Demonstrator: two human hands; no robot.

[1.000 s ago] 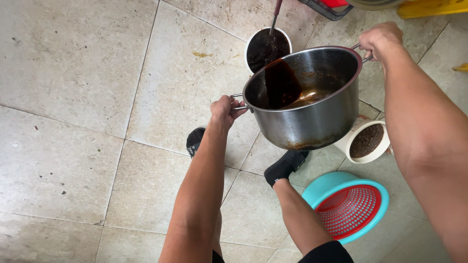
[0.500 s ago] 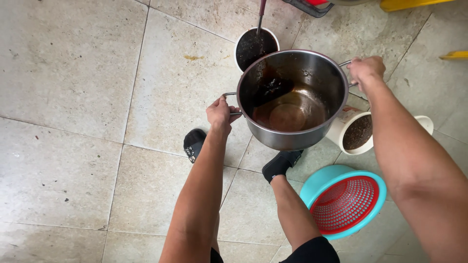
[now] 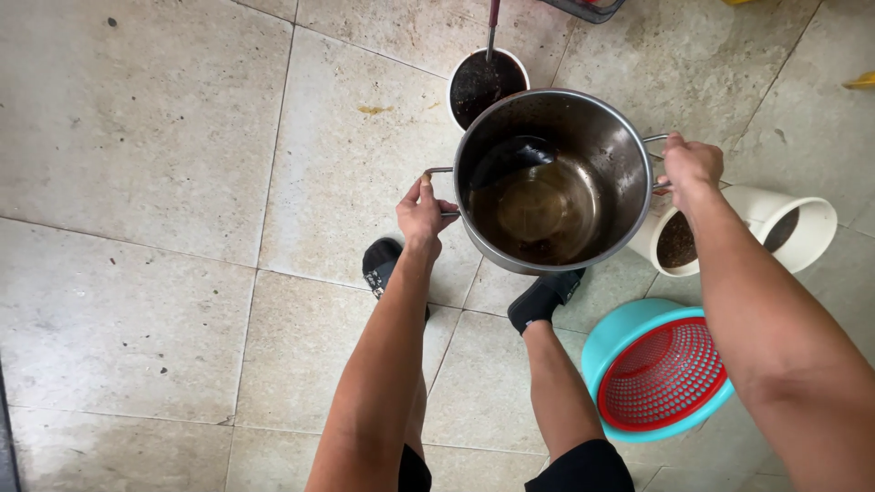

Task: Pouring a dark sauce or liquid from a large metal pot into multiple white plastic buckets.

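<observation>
Left hand (image 3: pixel 421 211) in a closed grip on the left wire handle of a steel pot (image 3: pixel 602 150); right hand (image 3: pixel 691 166) wrapped round the opposite handle. Pot held level in the air above the floor (image 3: pixel 137 137), over the person's feet in black shoes (image 3: pixel 544 299). Inside it, a shallow layer of brownish liquid with dark dregs at the bottom. Just beyond the far rim, a white bucket (image 3: pixel 486 80) of dark liquid stands on the tiles, a thin rod rising from it. Under the right forearm, a white container (image 3: pixel 802 228) lying tilted with dark grounds inside. Nearer the person, a red strainer basket (image 3: pixel 663 374) nested in a teal basin (image 3: pixel 609 342). Tiles pale, stained.
</observation>
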